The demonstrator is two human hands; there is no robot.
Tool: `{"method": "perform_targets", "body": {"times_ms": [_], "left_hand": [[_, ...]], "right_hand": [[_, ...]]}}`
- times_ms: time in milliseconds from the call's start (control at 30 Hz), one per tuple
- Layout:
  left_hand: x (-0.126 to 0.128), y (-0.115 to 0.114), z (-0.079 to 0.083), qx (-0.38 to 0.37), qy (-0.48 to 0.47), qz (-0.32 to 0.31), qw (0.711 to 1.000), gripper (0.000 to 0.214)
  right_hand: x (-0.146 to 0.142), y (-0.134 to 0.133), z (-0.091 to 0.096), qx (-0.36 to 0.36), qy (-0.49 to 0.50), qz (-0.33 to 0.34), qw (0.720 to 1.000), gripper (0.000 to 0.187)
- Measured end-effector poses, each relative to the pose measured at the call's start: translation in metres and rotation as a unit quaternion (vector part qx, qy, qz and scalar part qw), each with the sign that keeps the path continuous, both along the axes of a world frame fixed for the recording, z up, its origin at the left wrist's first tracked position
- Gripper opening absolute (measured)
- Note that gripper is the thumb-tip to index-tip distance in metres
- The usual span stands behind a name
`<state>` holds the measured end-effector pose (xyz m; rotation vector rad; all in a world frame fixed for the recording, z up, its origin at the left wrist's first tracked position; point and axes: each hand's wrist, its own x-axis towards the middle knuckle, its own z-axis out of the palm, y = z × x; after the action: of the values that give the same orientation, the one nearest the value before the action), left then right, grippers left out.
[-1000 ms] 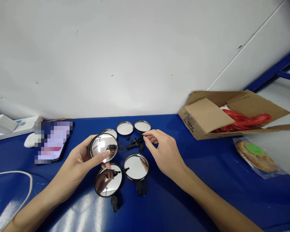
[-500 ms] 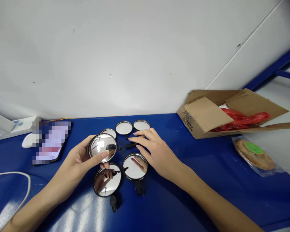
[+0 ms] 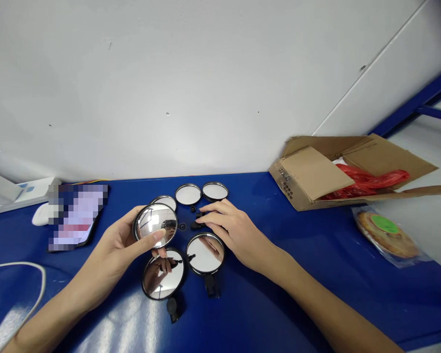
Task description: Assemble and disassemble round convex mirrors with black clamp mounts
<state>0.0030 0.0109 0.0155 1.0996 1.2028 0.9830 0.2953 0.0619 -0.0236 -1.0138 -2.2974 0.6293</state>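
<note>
A round convex mirror with a black rim (image 3: pixel 150 223) is gripped in my left hand (image 3: pixel 123 240), its thumb across the glass. My right hand (image 3: pixel 235 228) has its fingertips closed about a small black plastic part (image 3: pixel 197 225) on the table; the fingers partly hide it. Two round mirrors with black mounts, one on the left (image 3: pixel 163 277) and one on the right (image 3: pixel 206 255), lie nearer to me. Farther back are more mirrors (image 3: pixel 188 194), one partly covered by the held mirror. Small toothed black discs (image 3: pixel 183 227) lie between the hands.
On the blue table (image 3: pixel 264 314), a cardboard box (image 3: pixel 316 171) with a red plastic bag (image 3: pixel 371 180) stands at the back right, a wrapped round pastry (image 3: pixel 389 233) before it. A phone (image 3: pixel 77 215), a white mouse (image 3: pixel 46 214) and a white cable (image 3: pixel 44 284) are at left.
My right hand has drawn back slightly, and its fingers have come together around the small black part, which has shifted a little. My left hand holds its mirror as before.
</note>
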Motion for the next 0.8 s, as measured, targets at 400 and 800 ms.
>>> {"method": "perform_targets", "body": {"times_ms": [400, 800], "left_hand": [[0.007, -0.003, 0.003, 0.003, 0.002, 0.005, 1.0, 0.04], [-0.002, 0.001, -0.004, 0.032, -0.014, -0.035, 0.999, 0.039]], "right_hand": [[-0.018, -0.016, 0.021, 0.057, 0.072, 0.016, 0.996, 0.017], [-0.034, -0.001, 0.042, 0.217, -0.026, 0.038, 0.975, 0.032]]}}
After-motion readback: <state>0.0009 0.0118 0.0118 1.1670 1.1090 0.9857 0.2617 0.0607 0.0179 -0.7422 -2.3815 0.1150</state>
